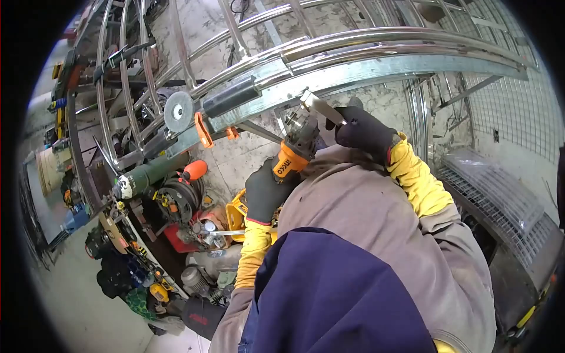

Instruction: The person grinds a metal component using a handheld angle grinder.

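Observation:
Both hands wear black gloves with yellow cuffs. My left hand (268,191) is wrapped round the body of an orange and black angle grinder (291,159), held upright against the front of the torso. The grinder's metal head points up, near the bench edge. In my right hand (365,129) is a flat, light metal piece (322,109), tilted, its far end just above and right of the grinder head. A round grey disc (177,112) stands at the left end of the metal beam (376,79), beside a black cylinder (231,98).
Polished metal tubes (365,38) form a long frame across the top. Orange clamp handles (203,130) hang at the beam's left. A green gas cylinder (147,176), hoses and tools crowd the lower left. Wire mesh panels (500,200) lie at the right.

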Motion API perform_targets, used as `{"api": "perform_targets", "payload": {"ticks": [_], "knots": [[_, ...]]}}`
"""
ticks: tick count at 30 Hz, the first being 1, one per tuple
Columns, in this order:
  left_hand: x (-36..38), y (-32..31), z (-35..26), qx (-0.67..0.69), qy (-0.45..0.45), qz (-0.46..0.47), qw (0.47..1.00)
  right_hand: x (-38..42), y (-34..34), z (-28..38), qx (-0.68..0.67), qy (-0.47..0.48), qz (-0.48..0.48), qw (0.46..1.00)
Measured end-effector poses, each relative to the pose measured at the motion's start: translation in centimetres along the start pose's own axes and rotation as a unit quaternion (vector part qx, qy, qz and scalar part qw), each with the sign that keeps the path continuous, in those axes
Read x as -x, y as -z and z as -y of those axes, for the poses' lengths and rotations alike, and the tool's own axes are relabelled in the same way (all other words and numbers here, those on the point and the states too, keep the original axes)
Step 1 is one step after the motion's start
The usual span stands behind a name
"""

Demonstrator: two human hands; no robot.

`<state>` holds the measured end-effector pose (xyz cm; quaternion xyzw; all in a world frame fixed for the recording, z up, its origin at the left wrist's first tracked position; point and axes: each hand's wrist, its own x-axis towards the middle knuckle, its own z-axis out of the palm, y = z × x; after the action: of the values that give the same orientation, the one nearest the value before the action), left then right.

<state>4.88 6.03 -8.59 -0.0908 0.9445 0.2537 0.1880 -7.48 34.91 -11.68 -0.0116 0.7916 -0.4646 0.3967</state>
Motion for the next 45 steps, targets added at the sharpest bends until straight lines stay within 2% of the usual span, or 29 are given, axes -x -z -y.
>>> {"api": "perform_targets", "payload": {"ticks": [5, 8, 10, 14, 17, 20, 22, 24, 32, 34, 38, 40, 41, 43, 45], "knots": [[-0.3, -0.7, 0.2, 0.026, -0.024, -0.028, 0.999, -0.7, 0.0, -0.8, 0.0, -0.011, -0.007, 1.0], [-0.3, -0.7, 0.1, 0.026, -0.029, -0.028, 0.999, -0.4, 0.5, -0.2, -0.029, -0.016, 0.024, 0.999], [-0.3, -0.7, 0.1, 0.025, -0.031, -0.027, 0.999, -0.4, 0.7, -0.3, -0.025, 0.024, 0.021, 0.999], [-0.5, -1.0, 0.2, 0.025, -0.028, -0.029, 0.999, 0.0, 0.8, 0.6, -0.018, 0.027, 0.024, 0.999], [-0.6, -0.8, 0.0, 0.022, -0.019, -0.009, 1.0, 0.1, 0.8, 1.2, -0.062, -0.025, 0.047, 0.997], [-0.6, -0.8, 0.0, 0.019, -0.01, 0.014, 1.0, 0.2, 0.8, 1.4, -0.015, -0.044, 0.043, 0.998], [-0.6, -1.0, 0.2, 0.021, -0.015, 0.015, 1.0, -0.1, 0.4, 0.7, -0.007, -0.025, 0.019, 0.999], [-0.7, -1.3, 0.6, 0.059, -0.047, -0.024, 0.997, -0.2, 0.3, 0.4, 0.004, -0.014, 0.015, 1.0], [-0.8, -0.4, -1.4, 0.052, -0.02, 0.001, 0.998, -0.5, 0.1, -0.6, 0.021, -0.003, 0.017, 1.0], [-0.8, -0.3, -1.5, 0.052, -0.025, -0.002, 0.998, -0.9, 0.1, -1.4, 0.137, 0.117, 0.04, 0.983], [-0.1, -0.5, 0.0, 0.069, -0.013, 0.0, 0.997, -0.4, -0.1, -1.4, 0.131, 0.12, 0.013, 0.984], [0.8, 0.0, 1.0, 0.066, -0.005, -0.005, 0.998, -0.4, -0.3, -1.0, 0.029, 0.023, -0.008, 0.999], [1.3, 0.3, 1.3, 0.091, -0.019, -0.022, 0.995, -0.1, -0.1, -0.5, 0.032, 0.025, -0.005, 0.999], [2.1, 0.7, 2.0, 0.12, -0.029, -0.044, 0.991, 0.9, 0.6, 0.8, -0.133, -0.001, 0.055, 0.99], [2.6, 0.9, 2.5, 0.128, -0.003, -0.037, 0.991, 1.8, 1.3, 1.8, -0.151, 0.004, 0.063, 0.986]]}}
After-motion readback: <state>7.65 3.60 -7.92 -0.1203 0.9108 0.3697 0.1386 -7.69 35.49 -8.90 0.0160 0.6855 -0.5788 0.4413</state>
